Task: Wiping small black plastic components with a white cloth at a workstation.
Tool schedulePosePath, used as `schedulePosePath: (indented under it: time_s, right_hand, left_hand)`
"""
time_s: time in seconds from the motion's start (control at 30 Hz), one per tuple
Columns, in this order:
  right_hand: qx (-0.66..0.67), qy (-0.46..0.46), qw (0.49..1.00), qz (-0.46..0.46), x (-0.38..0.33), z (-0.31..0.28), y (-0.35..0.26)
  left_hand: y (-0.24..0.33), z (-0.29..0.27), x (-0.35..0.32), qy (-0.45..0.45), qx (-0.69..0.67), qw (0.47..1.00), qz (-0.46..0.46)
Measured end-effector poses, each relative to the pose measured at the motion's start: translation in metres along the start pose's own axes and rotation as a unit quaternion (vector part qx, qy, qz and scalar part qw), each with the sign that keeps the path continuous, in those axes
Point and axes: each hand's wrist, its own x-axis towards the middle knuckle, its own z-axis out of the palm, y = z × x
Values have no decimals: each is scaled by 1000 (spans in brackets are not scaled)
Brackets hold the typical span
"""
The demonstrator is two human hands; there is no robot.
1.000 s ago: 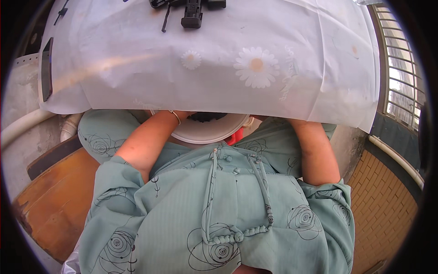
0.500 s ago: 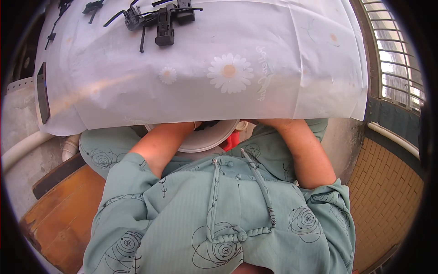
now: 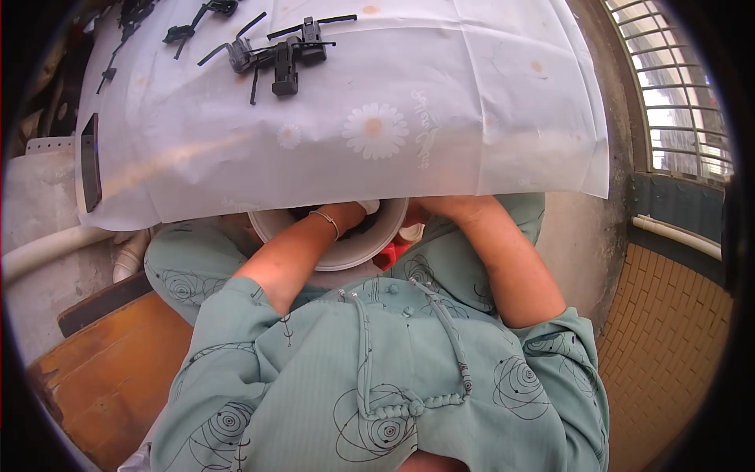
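Between my knees stands a round white bucket (image 3: 346, 258), its far side hidden under the overhanging tablecloth (image 3: 519, 134). My left hand (image 3: 346, 212) reaches into it, a bracelet round the wrist. At its fingers shows a small white patch, its kind unclear, and the fingers themselves are hidden. Dark contents (image 3: 363, 228) of the bucket show beside the wrist. My right hand (image 3: 440, 206) is by the bucket's right rim, with its fingers out of sight under the cloth's edge. Whether either hand holds anything is not visible.
Folding black gadgets with thin arms (image 3: 285, 75) lie on the table's far left. A dark flat phone-like slab (image 3: 91, 161) stands at the left edge. Something red (image 3: 387, 256) sits beside the bucket. A worn wooden board (image 3: 118, 370) and a pipe (image 3: 55, 250) are at the left.
The view has shifted slightly. More of the bucket, my left wrist with its bracelet, and the white patch at the left fingers now show below the cloth.
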Motion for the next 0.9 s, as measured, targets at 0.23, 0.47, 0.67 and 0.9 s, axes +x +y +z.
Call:
schedulePosePath:
  time_s: [0.23, 0.47, 0.67, 0.9]
  right_hand:
    - [-71, 12, 996, -45, -12, -1, 16]
    - [120, 58, 989, -61, -25, 23, 34]
    - [68, -61, 996, 8, -9, 2, 26]
    - [21, -188, 981, 30, -1, -9, -1]
  left_hand:
    - [7, 7, 1, 8, -7, 996, 84]
    - [-20, 5, -48, 38, -20, 988, 145]
    - [-102, -28, -128, 83, -12, 976, 198]
    - [-2, -61, -83, 30, -11, 990, 136]
